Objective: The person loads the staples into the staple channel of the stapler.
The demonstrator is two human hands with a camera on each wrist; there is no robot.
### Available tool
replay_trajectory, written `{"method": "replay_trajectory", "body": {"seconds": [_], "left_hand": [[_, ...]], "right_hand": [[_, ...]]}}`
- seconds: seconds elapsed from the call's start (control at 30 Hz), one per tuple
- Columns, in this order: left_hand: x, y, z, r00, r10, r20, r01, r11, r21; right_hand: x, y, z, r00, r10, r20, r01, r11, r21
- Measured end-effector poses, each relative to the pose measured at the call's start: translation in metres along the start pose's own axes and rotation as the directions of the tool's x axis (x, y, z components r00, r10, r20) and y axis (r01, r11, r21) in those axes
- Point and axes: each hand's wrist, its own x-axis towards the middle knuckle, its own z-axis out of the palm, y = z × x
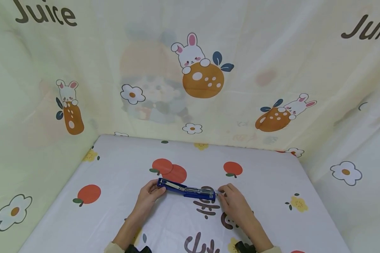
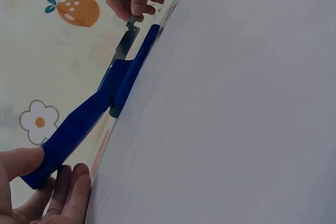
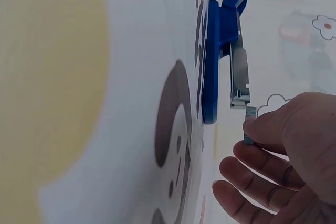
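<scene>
A blue stapler (image 1: 200,193), swung wide open, lies across the white tabletop in the head view. At its left end, the thumb and fingers of my left hand (image 1: 147,197) pinch the tip of the folded-back top arm (image 2: 68,129). Between thumb and forefinger of my right hand (image 3: 283,156) is a short strip of staples (image 3: 251,112). That strip sits just beyond the front end of the metal staple channel (image 3: 240,72), close to it; whether they touch I cannot tell. The stapler's blue base (image 3: 211,66) rests on the table below the channel.
The table is covered by a white cloth (image 1: 120,158) printed with apples, flowers and dark lettering. Behind it hangs a pale curtain (image 1: 158,21) with rabbit and fruit prints, and more curtain encloses the left and right sides.
</scene>
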Motion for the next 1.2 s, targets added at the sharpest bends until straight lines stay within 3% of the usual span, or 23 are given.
{"method": "replay_trajectory", "body": {"seconds": [0.47,1.2], "left_hand": [[0.000,-0.001,-0.001,1.000,-0.008,0.001,0.008,1.000,0.002],[0.003,-0.004,-0.002,1.000,0.009,0.008,-0.009,1.000,-0.003]], "right_hand": [[-0.001,-0.005,0.003,0.998,-0.035,-0.057,0.033,0.999,-0.033],[0.002,-0.012,0.005,0.997,-0.060,-0.054,0.058,0.997,-0.044]]}}
